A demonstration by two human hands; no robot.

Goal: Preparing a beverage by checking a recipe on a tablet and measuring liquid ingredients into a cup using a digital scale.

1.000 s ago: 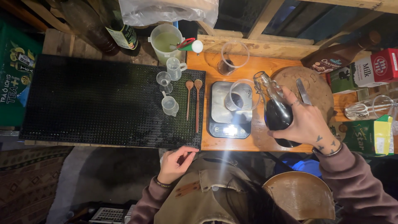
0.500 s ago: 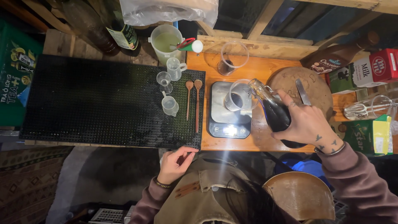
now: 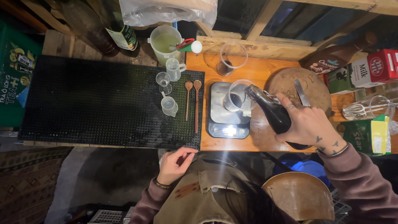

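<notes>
My right hand [image 3: 309, 126] grips a dark glass bottle [image 3: 271, 112], tilted left so its neck rests over a clear glass [image 3: 237, 96]. That glass stands on a small silver kitchen scale [image 3: 229, 112] and holds some dark liquid. My left hand [image 3: 175, 164] hangs loosely curled below the front edge of the black bar mat [image 3: 99, 103], holding nothing, its fingertips near the mat's right corner.
Two wooden spoons [image 3: 192, 103] and three small measuring cups [image 3: 169, 105] lie on the mat's right side. A jug of pale liquid [image 3: 164, 42], another glass [image 3: 231, 60], a round wooden board with a knife [image 3: 302, 92], cartons [image 3: 365, 70] and a whisk [image 3: 369, 108] crowd the wooden counter.
The bottle has tipped further to the left, from nearly upright to its neck over the glass on the scale. The left hand has stayed put.
</notes>
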